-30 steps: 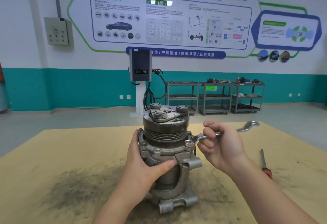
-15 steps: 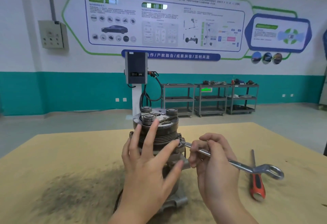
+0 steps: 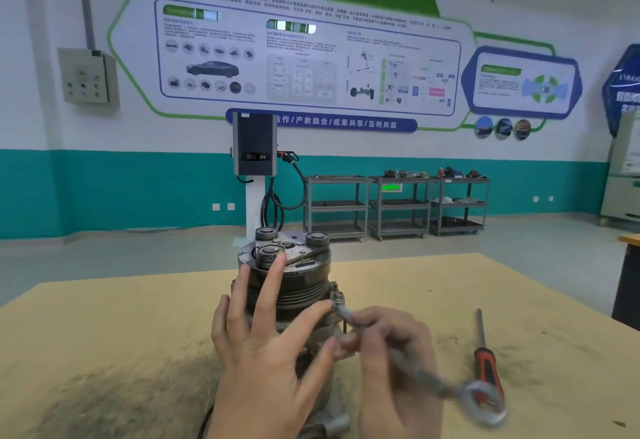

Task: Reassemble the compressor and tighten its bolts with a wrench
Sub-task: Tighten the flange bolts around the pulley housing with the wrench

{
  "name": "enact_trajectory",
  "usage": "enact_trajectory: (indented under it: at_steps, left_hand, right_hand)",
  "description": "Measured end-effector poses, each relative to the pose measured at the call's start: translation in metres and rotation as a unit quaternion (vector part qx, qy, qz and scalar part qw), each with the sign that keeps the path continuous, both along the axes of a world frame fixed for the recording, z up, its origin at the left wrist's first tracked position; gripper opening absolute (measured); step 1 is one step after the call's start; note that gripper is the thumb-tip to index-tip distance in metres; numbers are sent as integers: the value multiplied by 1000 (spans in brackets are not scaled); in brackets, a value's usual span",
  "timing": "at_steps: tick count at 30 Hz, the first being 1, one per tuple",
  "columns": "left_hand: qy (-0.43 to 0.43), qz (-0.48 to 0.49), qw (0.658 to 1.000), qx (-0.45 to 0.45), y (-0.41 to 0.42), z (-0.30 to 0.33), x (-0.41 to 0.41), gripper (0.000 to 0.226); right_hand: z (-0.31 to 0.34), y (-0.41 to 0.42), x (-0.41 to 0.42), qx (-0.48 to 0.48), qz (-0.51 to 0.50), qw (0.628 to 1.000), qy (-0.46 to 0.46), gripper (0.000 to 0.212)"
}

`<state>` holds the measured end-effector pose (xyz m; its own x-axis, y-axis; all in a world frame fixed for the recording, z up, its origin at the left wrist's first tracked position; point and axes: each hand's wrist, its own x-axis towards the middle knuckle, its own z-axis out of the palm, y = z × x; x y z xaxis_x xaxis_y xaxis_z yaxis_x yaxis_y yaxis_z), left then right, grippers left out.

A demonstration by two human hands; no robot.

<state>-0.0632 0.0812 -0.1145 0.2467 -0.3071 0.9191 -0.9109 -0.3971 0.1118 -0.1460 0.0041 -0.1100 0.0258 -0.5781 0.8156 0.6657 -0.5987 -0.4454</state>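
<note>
Red-handled screwdriver on tan table

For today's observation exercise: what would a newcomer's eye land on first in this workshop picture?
First, the compressor standing upright at the middle of the tan table, with the left hand spread against its pulley. Next, the right hand holding a wrench on a bolt at its right side. A red-handled screwdriver lies further right.

Dull grey metal compressor stands on matt fibreboard tabletop.
</note>
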Motion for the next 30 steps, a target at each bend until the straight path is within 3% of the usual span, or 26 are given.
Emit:
enact_trajectory:
  at_steps: [3,6,8,10,12,14,16,18,25,30]
  left_hand:
    - [6,-9,1000,-24,6,7,1,44]
    - [156,-34,979,-128,6,20,6,65]
    - [213,-48,964,-151,9,15,11,88]
    - [308,-86,934,-157,13,7,16,113]
    - [432,-136,876,-164,15,1,20,135]
    - [464,-152,858,-159,17,0,25,125]
    - [429,-162,878,-139,17,-1,28,70]
    - [403,-180,888,-128,18,-2,29,43]
    - [402,-190,889,-112,23,1,29,39]
    - [427,-212,875,-82,26,1,33,53]
  right_hand:
    - [0,5,1,-177,-52,981,65,12]
    - [16,2,5,-270,-60,957,92,9]
    - [26,-3,9,-300,-60,949,72,6]
    - [37,-8,11,-248,-70,965,55,12]
    - [44,-12,9,-95,-19,994,43,22]
    - [44,-22,6,51,74,996,22,25]
    - [43,-35,4,148,129,980,27,25]
    - [42,-44,4,198,164,966,39,21]
    - [41,-50,13,261,274,923,74,15]
    - [42,-60,11,272,296,912,79,19]
